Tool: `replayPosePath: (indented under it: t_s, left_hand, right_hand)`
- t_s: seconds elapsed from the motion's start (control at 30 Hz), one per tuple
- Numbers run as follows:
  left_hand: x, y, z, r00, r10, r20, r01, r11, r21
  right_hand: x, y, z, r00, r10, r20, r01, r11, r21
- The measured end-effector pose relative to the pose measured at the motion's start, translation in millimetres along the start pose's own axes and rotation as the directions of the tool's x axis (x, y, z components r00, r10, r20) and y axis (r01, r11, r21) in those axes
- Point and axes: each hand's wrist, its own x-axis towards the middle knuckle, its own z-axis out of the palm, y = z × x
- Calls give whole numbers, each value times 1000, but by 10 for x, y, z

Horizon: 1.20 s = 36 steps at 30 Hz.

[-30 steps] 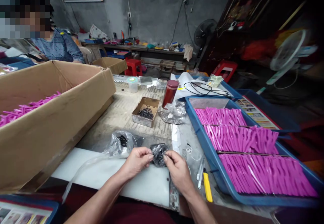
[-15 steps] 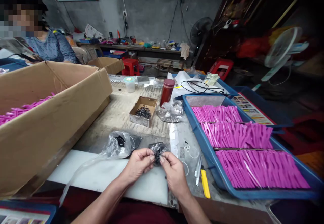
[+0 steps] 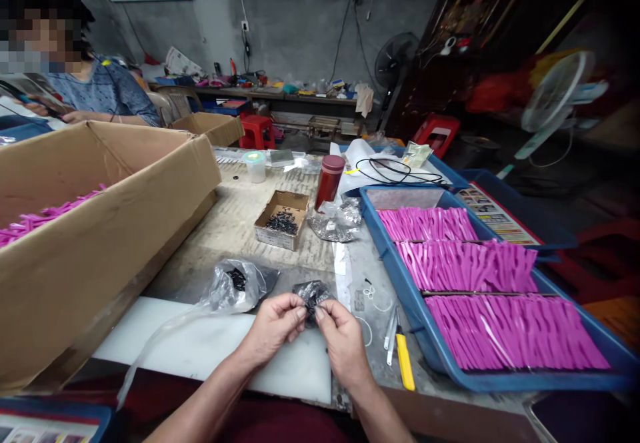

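A small clear plastic bag [image 3: 313,291] with dark contents sits at the table's near side, above the white sheet. My left hand [image 3: 279,323] pinches its left edge between thumb and fingers. On the opposite edge, my right hand [image 3: 342,338] is pinched closed too, and the two thumbs are close together. What exactly lies between the fingertips is too small to make out. Left of the hands rests a larger clear bag [image 3: 235,286] of black pieces, its mouth open. Farther back, an open small carton [image 3: 281,221] holds many little black screw-like parts.
A large cardboard box [image 3: 120,229] with pink pieces flanks the left. At right stands a blue bin [image 3: 387,256] filled with rows of pink pieces [image 3: 515,333]. A yellow-handled tool [image 3: 405,363], red canister [image 3: 330,181] and silvery bag [image 3: 336,219] lie between. A co-worker [image 3: 107,93] sits far left.
My hands have drawn closer together on the small bag's edges. The view has shifted slightly right. The co-worker's hands have come up into sight behind the large box.
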Motion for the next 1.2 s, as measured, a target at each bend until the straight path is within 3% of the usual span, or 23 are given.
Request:
replayPosePath:
  t_s: [0.37, 0.63, 1.2]
  left_hand:
    - [-17, 30, 20, 998, 68, -14, -67, 996, 60]
    - [-49, 46, 61, 986, 164, 5, -163, 973, 166]
    - [-35, 112, 35, 970, 243, 25, -236, 909, 344]
  right_hand:
    - [-5, 23, 32, 1000, 9, -25, -10, 1000, -15]
    - [-27, -18, 74, 999, 33, -11, -32, 997, 74]
    - [18, -28, 35, 999, -10, 42, 11, 1000, -21]
